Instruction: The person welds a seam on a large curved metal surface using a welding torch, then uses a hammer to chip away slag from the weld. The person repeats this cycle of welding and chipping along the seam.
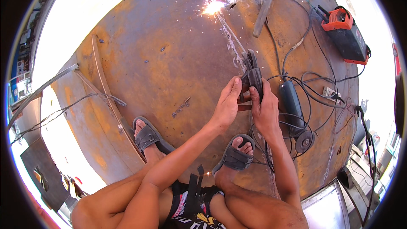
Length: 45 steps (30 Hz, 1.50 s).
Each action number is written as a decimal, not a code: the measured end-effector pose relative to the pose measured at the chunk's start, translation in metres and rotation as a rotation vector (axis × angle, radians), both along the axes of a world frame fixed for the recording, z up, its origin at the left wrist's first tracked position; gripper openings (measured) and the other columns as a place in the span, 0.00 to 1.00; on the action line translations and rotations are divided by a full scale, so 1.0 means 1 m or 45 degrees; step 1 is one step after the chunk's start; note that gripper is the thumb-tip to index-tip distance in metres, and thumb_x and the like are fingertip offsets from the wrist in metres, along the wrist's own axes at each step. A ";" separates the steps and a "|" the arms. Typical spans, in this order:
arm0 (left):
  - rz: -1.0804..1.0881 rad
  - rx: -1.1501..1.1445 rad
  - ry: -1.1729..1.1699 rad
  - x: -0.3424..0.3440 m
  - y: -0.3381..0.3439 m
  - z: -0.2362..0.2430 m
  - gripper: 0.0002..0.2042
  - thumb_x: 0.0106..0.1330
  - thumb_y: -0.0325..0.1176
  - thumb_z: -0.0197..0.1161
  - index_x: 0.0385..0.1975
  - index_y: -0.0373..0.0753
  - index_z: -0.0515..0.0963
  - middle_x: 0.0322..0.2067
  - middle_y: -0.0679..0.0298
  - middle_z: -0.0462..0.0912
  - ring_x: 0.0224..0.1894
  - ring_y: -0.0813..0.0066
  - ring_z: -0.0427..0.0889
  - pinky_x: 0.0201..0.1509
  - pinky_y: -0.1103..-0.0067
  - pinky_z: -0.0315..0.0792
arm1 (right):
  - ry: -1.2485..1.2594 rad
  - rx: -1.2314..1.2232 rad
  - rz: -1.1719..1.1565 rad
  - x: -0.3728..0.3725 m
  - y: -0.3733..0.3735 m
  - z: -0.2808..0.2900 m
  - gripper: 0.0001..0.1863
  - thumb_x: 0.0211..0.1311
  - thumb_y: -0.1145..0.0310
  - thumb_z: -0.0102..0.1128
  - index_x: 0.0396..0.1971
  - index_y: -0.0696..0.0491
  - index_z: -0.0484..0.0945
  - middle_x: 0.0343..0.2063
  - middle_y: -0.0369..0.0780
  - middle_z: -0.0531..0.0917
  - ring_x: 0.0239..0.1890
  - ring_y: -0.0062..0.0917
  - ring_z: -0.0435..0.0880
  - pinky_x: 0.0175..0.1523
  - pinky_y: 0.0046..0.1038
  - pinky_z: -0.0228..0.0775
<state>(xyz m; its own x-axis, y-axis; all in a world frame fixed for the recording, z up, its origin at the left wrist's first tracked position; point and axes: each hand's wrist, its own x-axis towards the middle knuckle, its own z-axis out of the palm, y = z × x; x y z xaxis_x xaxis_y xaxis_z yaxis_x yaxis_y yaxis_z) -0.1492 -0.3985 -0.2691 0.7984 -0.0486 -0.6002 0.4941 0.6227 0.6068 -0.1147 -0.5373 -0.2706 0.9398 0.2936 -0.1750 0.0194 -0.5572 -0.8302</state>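
Both my hands are closed around a black welding electrode holder (255, 77) over a rusty steel plate (182, 55). My left hand (227, 104) grips its left side, and my right hand (265, 106) wraps the handle from the right. From the holder's jaws a thin welding electrode (231, 31) runs up and to the left. At its far tip a bright arc (213, 7) throws sparks and some smoke. The arc sits on a seam line in the plate, and a rough pale weld bead (231, 44) lies along the seam nearer to me. Glare hides the electrode's very tip.
A hammer (266, 8) lies right of the arc. Farther right stands an orange and black welding machine (345, 34). An angle grinder (292, 106) lies among tangled cables by my right hand. A long thin strip (106, 80) lies left. My sandalled feet rest on the plate.
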 end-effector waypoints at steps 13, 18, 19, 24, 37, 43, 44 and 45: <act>-0.006 0.009 0.000 0.000 0.000 0.000 0.25 0.82 0.57 0.42 0.63 0.44 0.70 0.54 0.64 0.81 0.52 0.74 0.82 0.52 0.71 0.81 | 0.042 0.058 -0.011 0.001 0.004 0.009 0.19 0.78 0.62 0.55 0.58 0.60 0.71 0.34 0.50 0.88 0.38 0.48 0.89 0.41 0.42 0.79; -0.003 0.015 0.017 -0.001 0.000 -0.001 0.26 0.82 0.57 0.41 0.63 0.43 0.70 0.55 0.63 0.81 0.52 0.73 0.83 0.53 0.71 0.81 | -0.002 0.036 0.006 0.000 0.003 0.007 0.19 0.79 0.63 0.54 0.59 0.63 0.70 0.32 0.50 0.88 0.36 0.44 0.90 0.40 0.39 0.78; -0.002 0.015 0.021 -0.001 0.000 -0.001 0.26 0.82 0.57 0.41 0.64 0.43 0.70 0.56 0.63 0.81 0.52 0.72 0.83 0.53 0.71 0.81 | 0.017 0.044 0.000 0.000 0.003 0.007 0.19 0.79 0.63 0.54 0.58 0.61 0.71 0.33 0.50 0.88 0.37 0.46 0.90 0.40 0.40 0.78; -0.012 0.004 -0.004 -0.001 0.000 -0.003 0.27 0.82 0.58 0.41 0.65 0.43 0.69 0.57 0.62 0.80 0.52 0.71 0.83 0.52 0.71 0.82 | 0.069 0.074 -0.016 0.001 0.003 0.010 0.19 0.78 0.62 0.55 0.58 0.60 0.71 0.35 0.51 0.88 0.38 0.49 0.89 0.41 0.42 0.78; -0.021 0.029 0.013 -0.001 0.000 -0.003 0.26 0.83 0.56 0.39 0.65 0.42 0.68 0.56 0.60 0.80 0.52 0.67 0.83 0.54 0.66 0.81 | -0.040 -0.008 0.013 0.000 0.002 0.002 0.19 0.79 0.64 0.54 0.58 0.63 0.70 0.30 0.49 0.87 0.35 0.43 0.90 0.40 0.38 0.77; -0.016 0.012 0.023 -0.002 0.001 -0.005 0.26 0.83 0.57 0.42 0.65 0.43 0.69 0.56 0.61 0.81 0.52 0.70 0.83 0.52 0.70 0.82 | 0.059 0.039 -0.005 0.000 0.002 0.004 0.19 0.78 0.61 0.55 0.58 0.60 0.71 0.35 0.52 0.87 0.39 0.52 0.88 0.41 0.44 0.78; -0.016 0.010 0.027 -0.002 0.001 -0.006 0.25 0.83 0.56 0.42 0.65 0.43 0.68 0.56 0.61 0.80 0.52 0.70 0.83 0.52 0.70 0.82 | 0.060 0.036 -0.003 -0.001 0.001 0.003 0.19 0.78 0.61 0.55 0.58 0.60 0.71 0.35 0.52 0.87 0.39 0.52 0.88 0.41 0.44 0.78; -0.016 0.008 0.032 -0.002 0.001 -0.007 0.25 0.83 0.56 0.42 0.65 0.43 0.68 0.56 0.61 0.80 0.52 0.70 0.83 0.53 0.70 0.81 | 0.038 0.030 0.004 0.000 0.002 0.003 0.19 0.79 0.62 0.54 0.58 0.61 0.70 0.33 0.51 0.87 0.37 0.48 0.89 0.40 0.41 0.78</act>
<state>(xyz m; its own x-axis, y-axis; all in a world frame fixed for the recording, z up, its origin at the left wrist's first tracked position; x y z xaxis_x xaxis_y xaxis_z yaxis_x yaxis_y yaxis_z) -0.1516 -0.3978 -0.2760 0.7822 -0.0545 -0.6206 0.5171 0.6123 0.5980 -0.1151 -0.5357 -0.2673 0.9331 0.3012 -0.1962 -0.0040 -0.5371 -0.8435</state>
